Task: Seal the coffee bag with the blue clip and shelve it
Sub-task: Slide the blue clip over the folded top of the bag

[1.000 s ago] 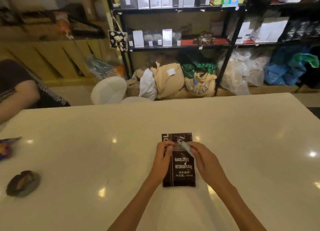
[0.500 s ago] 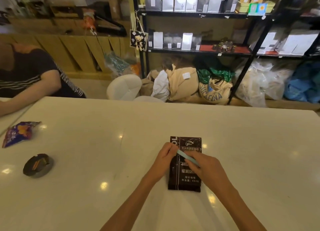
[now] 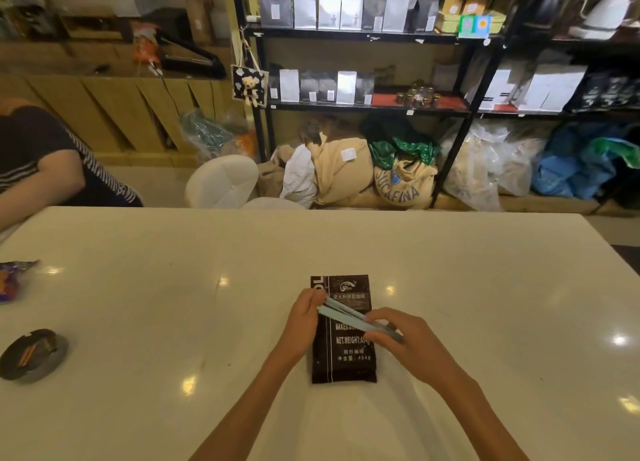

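Holding the long pale-blue plastic clip (image 3: 358, 322) with both hands, I keep it just above the dark brown flat coffee bag (image 3: 343, 329), which lies on the glossy white table (image 3: 173, 304) with its top end pointing away from me, toward the black metal shelves (image 3: 363, 107). My left hand (image 3: 304, 317) pinches the clip's left end with closed fingers, and my right hand (image 3: 405, 339) closes around its right end. The clip's long axis runs across the bag, a little slanted: the left end is farther from me, the right end nearer. The two arms of the clip seem slightly spread at the left end, but I cannot tell this surely. I judge the clip must go up to the bag's top edge, which lies beyond my fingers. Around the bag the table is free; the dark round ashtray (image 3: 33, 355) stays well apart at left. The shelves stand behind the table's far edge
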Action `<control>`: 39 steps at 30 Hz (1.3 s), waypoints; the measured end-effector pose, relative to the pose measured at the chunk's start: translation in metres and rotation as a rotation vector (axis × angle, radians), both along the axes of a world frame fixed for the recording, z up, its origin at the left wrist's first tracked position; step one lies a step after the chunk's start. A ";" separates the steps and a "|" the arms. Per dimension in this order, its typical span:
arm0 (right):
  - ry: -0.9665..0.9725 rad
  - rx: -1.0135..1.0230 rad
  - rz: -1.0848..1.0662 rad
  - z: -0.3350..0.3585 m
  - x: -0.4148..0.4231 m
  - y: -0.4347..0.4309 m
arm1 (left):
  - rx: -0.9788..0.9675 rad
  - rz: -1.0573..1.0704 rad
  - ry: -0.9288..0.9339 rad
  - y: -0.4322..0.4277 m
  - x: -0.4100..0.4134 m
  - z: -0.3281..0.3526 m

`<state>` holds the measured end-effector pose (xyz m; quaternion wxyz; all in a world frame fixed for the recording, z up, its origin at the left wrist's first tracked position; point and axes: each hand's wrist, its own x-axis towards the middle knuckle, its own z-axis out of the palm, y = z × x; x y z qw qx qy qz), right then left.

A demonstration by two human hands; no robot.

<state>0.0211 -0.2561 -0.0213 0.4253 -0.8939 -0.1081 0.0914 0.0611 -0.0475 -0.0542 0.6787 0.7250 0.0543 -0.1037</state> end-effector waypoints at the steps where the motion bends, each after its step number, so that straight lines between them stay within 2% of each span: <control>1: 0.035 0.051 -0.045 -0.001 -0.004 -0.008 | -0.009 0.011 0.008 0.001 0.000 -0.001; 5: 0.047 0.229 -0.244 0.003 -0.014 -0.037 | 0.042 -0.040 -0.026 0.005 0.001 -0.003; 8: -0.041 0.244 -0.429 0.011 -0.011 -0.080 | 0.071 -0.073 -0.096 0.008 -0.001 -0.005; 10: -0.046 0.210 -0.474 0.011 -0.006 -0.106 | 0.069 -0.074 -0.111 0.010 -0.003 -0.006; 17: 0.065 0.217 -0.303 0.000 0.031 -0.061 | -0.192 -0.037 -0.023 0.004 -0.009 0.002; 22: 0.061 0.220 -0.240 -0.003 0.046 -0.023 | -0.177 -0.013 0.003 0.003 -0.010 0.000; 39: 0.153 0.271 -0.306 -0.001 0.059 0.002 | -0.164 -0.046 0.096 -0.002 -0.003 0.001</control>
